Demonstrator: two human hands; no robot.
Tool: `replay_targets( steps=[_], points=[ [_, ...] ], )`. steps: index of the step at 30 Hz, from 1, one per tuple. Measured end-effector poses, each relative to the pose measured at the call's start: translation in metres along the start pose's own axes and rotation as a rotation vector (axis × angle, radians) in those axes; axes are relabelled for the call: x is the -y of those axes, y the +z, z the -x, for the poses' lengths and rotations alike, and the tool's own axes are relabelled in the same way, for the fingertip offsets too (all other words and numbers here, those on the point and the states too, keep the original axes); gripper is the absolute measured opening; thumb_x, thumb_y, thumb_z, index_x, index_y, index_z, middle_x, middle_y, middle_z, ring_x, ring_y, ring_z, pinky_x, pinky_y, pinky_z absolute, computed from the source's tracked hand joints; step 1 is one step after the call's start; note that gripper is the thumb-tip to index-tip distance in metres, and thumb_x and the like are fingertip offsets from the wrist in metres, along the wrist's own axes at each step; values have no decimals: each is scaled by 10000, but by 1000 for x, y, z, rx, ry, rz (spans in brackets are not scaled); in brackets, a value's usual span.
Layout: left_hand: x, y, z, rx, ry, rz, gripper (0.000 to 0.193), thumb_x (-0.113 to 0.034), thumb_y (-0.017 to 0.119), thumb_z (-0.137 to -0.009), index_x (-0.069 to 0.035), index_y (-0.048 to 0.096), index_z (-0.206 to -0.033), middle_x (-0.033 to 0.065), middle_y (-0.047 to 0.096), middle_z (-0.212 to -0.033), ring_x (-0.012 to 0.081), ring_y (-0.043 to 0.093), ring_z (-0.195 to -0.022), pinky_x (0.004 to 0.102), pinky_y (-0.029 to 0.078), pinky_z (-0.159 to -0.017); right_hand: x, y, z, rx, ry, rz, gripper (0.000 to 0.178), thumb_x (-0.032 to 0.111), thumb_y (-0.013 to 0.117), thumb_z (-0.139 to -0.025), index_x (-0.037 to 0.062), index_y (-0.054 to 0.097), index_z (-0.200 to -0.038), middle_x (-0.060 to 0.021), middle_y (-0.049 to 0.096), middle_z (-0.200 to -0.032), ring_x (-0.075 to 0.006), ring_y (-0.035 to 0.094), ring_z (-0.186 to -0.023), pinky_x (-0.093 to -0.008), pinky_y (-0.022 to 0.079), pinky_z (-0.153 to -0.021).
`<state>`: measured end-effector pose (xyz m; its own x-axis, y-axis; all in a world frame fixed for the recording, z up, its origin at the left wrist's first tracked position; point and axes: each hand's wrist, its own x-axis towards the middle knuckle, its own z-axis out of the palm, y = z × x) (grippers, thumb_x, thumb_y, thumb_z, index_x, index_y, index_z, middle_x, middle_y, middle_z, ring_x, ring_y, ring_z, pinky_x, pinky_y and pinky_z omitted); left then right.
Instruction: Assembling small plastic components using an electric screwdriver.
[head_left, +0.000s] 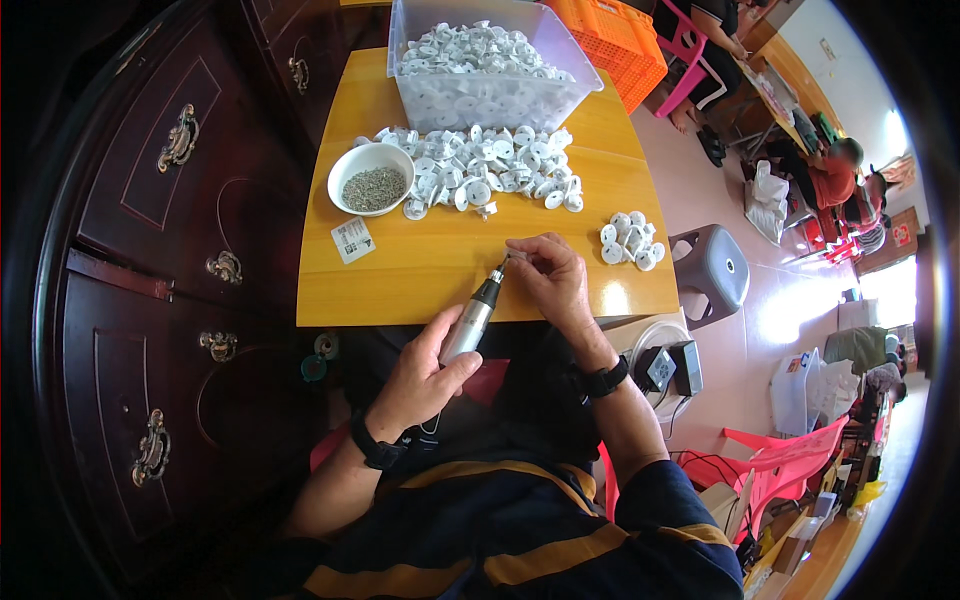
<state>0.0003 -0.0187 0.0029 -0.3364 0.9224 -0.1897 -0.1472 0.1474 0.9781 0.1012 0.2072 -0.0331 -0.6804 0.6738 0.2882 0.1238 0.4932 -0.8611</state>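
Observation:
My left hand (412, 378) is wrapped round a silver and black electric screwdriver (468, 328), its tip slanting up and away to the right. At that tip, the fingers of my right hand (556, 284) are pinched together; whatever they hold is too small to make out. Farther back on the yellow table (420, 285) lies a spread of white round plastic parts (492, 168). Beside it, a white bowl (336, 184) contains many small metal screws (374, 188). A smaller group of white parts (630, 240) lies near the table's right edge.
A clear plastic bin (480, 105) full of white parts stands at the table's far end. A printed white card (352, 240) lies below the bowl. Dark drawers (170, 260) flank the left; a grey stool (715, 270) and orange crate (610, 45) stand right. Other people sit farther off.

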Motion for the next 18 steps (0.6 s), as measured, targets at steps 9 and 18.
replay_targets(
  steps=[9, 18],
  points=[
    [0, -2, -1, 18, -21, 60, 582, -165, 646, -987, -3, 413, -1495, 35, 595, -985, 63, 548, -682, 223, 482, -602, -1, 3, 1, 10, 16, -50, 232, 30, 782, -834, 64, 772, -1064, -54, 633, -836, -119, 591, -698, -264, 503, -652],
    [1, -5, -2, 130, -72, 252, 636, -196, 676, -976, -39, 380, -1517, 70, 595, -1037, 80, 579, -653, 220, 491, -585, -1, -4, -2, 77, 71, -40, 195, 81, 781, -888, 44, 758, -1078, -47, 703, -970, -125, 697, -822, -244, 548, -735]
  ],
)
